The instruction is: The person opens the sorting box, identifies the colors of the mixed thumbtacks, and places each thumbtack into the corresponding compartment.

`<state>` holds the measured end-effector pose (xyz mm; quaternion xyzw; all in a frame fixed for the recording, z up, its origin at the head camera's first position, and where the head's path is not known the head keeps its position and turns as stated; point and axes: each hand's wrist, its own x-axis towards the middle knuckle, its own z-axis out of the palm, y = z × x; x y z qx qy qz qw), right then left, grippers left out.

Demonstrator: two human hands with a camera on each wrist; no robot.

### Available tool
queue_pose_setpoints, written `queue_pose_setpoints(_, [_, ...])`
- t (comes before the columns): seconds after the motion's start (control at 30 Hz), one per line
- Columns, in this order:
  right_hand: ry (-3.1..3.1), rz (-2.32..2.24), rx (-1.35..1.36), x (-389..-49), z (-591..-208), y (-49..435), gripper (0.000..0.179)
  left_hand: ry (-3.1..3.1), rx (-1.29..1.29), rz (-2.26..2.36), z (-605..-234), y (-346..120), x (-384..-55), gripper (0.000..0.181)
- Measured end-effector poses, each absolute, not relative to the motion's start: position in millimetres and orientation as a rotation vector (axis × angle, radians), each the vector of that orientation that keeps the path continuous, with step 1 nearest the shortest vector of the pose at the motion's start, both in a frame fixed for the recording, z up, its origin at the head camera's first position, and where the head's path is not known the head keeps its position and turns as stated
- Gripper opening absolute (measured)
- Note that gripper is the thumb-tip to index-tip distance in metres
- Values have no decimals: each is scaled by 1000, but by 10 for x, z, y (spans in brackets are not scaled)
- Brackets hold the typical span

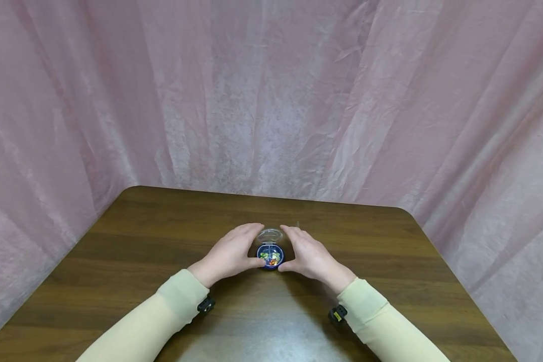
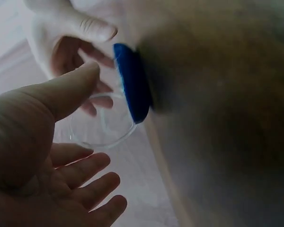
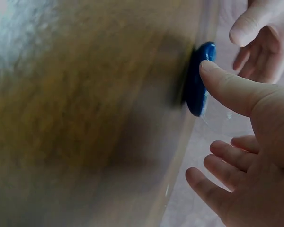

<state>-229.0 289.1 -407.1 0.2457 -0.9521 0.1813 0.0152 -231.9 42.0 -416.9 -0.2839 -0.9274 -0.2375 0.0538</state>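
A small round blue case [image 1: 270, 257] rests on the table, its clear lid [image 1: 270, 236] raised at the back. Inside it, thin dividers part several small green, yellow and red pieces. On the left side of the case is my left hand [image 1: 232, 253], fingers spread and curving loosely, thumb near the front rim. My right hand [image 1: 310, 254] mirrors it on the other side. Both wrist views show the blue case [image 2: 132, 84] between the hands, with neither hand gripping it. Whether a thumb touches the rim, I cannot tell.
The brown wooden table [image 1: 163, 226] has rounded far corners. A pink curtain [image 1: 262, 100] hangs behind it and along both sides. A small, faint clear thing [image 1: 298, 224] shows just beyond my right fingertips.
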Motion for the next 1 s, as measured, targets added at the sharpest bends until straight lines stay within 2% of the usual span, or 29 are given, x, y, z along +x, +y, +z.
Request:
queue_pose_setpoints(0.23, [-2880,477,791,-2305,-4153,2850,86,-2653,-927,-354,-4191,498,-2270,80])
queue_pose_setpoints(0.43, [-2725,378,891,-2273,-4194,2850,58,-2585,-1001,-268,-4203,506,-2213,59])
queue_pose_setpoints(0.57, [-2673,330,919,-2266,-4197,2845,45,-2608,-1045,-249,-4214,496,-2174,54])
queue_pose_setpoints(1.0, [-2631,279,983,-2268,-4199,2838,34,-2646,-1146,-142,-4243,493,-2108,55])
